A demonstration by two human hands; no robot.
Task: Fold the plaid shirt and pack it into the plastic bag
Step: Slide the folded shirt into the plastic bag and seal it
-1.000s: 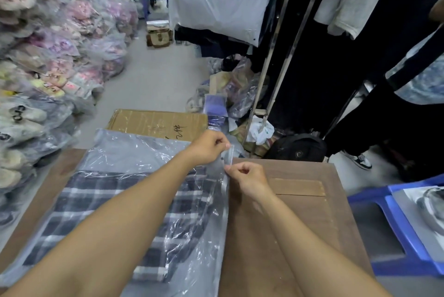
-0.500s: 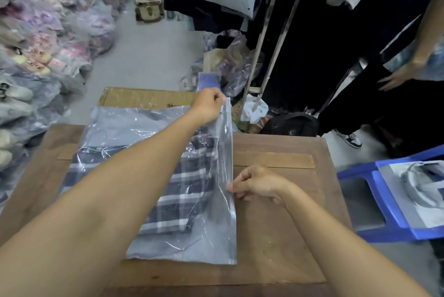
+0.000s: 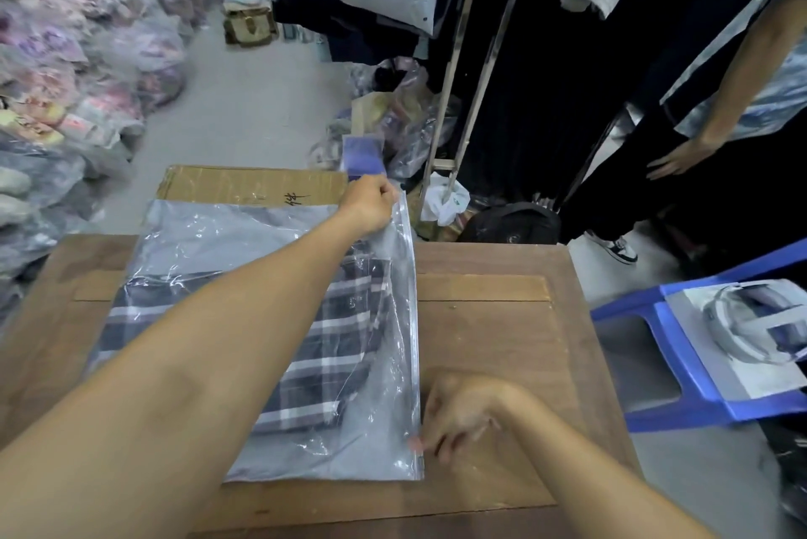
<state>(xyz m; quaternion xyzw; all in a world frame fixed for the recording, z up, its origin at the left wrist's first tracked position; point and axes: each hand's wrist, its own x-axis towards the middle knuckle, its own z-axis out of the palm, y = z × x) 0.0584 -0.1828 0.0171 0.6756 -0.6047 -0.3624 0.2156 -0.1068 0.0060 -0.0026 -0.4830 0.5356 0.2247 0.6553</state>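
Your left hand (image 3: 369,203) pinches the far corner of the plastic bag (image 3: 218,228), at 12 o'clock, so the seal edge stays stretched and straight. Your right hand (image 3: 458,416) nips the same edge at its near end, at 6 o'clock; I judge it is pressing the closure shut. The plaid shirt (image 3: 340,346) lies folded inside the bag, flat on the wooden table (image 3: 489,355). The far part of the bag hangs over the table edge, above a cardboard box (image 3: 244,185). At 3 o'clock the table is bare, so you have room there. A blue chair (image 3: 681,368) stands beyond, well apart from the bag
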